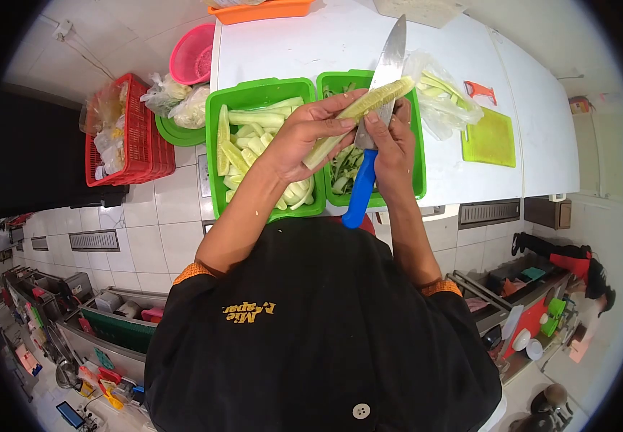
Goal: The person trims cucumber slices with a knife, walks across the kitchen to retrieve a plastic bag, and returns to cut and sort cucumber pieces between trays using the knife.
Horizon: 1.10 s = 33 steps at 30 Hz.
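Note:
My left hand [304, 135] is closed around a pale green cucumber piece [392, 91], cut lengthwise with its seedy face showing. The kitchen knife [390, 54] is in my right hand [394, 147], which grips it near the base of the blade. Its blue handle points down toward my body and its tip points away. The blade lies behind the cucumber, and my right thumb rests by the cucumber's edge. Below my left hand is a green bin [214, 129] full of cut cucumber lengths [254, 147]. Beneath my right hand, another green bin [419, 162] holds dark green peelings [344, 173].
Right of the bins on the white table [275, 47] lie a plastic bag [444, 108] of green pieces, an orange peeler [480, 91] and a green cutting board [489, 140]. Red crates [138, 137] and a pink basin [192, 54] stand left. Another person [578, 266] is at far right.

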{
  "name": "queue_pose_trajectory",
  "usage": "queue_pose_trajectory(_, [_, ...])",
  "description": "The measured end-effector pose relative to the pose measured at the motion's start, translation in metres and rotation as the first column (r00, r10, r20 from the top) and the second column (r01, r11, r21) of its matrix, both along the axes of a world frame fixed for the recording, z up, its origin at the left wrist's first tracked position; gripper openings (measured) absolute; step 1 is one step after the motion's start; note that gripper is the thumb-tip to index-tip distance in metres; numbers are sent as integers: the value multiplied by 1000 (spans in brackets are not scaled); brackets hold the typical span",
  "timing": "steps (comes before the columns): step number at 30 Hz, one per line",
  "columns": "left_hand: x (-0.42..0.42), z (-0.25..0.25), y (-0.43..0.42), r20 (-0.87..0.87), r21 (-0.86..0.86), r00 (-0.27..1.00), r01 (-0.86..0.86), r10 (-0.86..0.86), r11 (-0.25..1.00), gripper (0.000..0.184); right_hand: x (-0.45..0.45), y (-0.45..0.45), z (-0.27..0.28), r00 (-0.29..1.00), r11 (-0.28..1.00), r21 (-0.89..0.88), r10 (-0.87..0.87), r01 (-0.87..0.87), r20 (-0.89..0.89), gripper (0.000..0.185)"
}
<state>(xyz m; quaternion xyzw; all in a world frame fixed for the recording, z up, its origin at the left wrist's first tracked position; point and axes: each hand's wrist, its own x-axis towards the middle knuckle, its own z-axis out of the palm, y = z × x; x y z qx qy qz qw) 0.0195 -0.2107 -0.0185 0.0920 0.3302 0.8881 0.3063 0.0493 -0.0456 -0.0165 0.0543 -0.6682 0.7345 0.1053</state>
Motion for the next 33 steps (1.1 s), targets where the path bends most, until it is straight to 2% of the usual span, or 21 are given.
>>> queue_pose_trajectory(3, [-1,1,4,20,-76,999,-34,36,997,55,2,-2,-7,1000,1000,-25,11,-10,1,25])
queue_pose_trajectory(6, [-2,4,6,35,-87,999,-36,39,996,55,9,-8,-6,985,976,-217,56,-20,163,26])
queue_pose_trajectory(9, [-8,-4,3,-19,-28,999,36,-37,999,42,13,-2,-9,952,970,-234,128,-62,278,26])
queue_pose_trajectory(10, [-7,-9,5,-9,-56,1000,-5,4,998,42,14,-2,-10,948,971,-232,132,-64,289,26])
queue_pose_trajectory(12, [-6,-16,9,7,-116,996,-87,89,989,50,15,-5,-11,940,971,-230,142,-71,310,27])
queue_pose_trajectory(14, [-8,-11,9,20,10,1000,-10,10,1000,75,16,-5,-11,930,967,-248,147,-64,336,27])
queue_pose_trajectory(16, [-5,4,10,10,24,999,-37,36,999,97,17,-7,-11,921,963,-261,164,-71,353,28])
queue_pose_trajectory(18, [1,22,20,-35,-74,986,-165,163,984,114,16,-9,-11,916,958,-270,191,-96,354,29])
queue_pose_trajectory(21, [-5,16,21,95,-81,952,-284,291,955,121,20,-22,-5,905,943,-314,225,-109,362,28])
queue_pose_trajectory(24, [-15,9,17,116,25,963,-246,242,969,120,21,-25,-8,882,934,-327,272,-146,384,28])
queue_pose_trajectory(27, [-18,11,17,9,-55,983,-185,185,981,121,23,-25,-2,862,896,-420,322,-144,391,29])
queue_pose_trajectory(30, [-29,6,14,2,-147,990,-142,143,979,121,25,-23,-9,837,889,-415,371,-194,403,38])
queue_pose_trajectory(33, [-33,13,19,-10,-186,972,-232,234,955,125,28,-25,0,819,876,-430,404,-219,407,40])
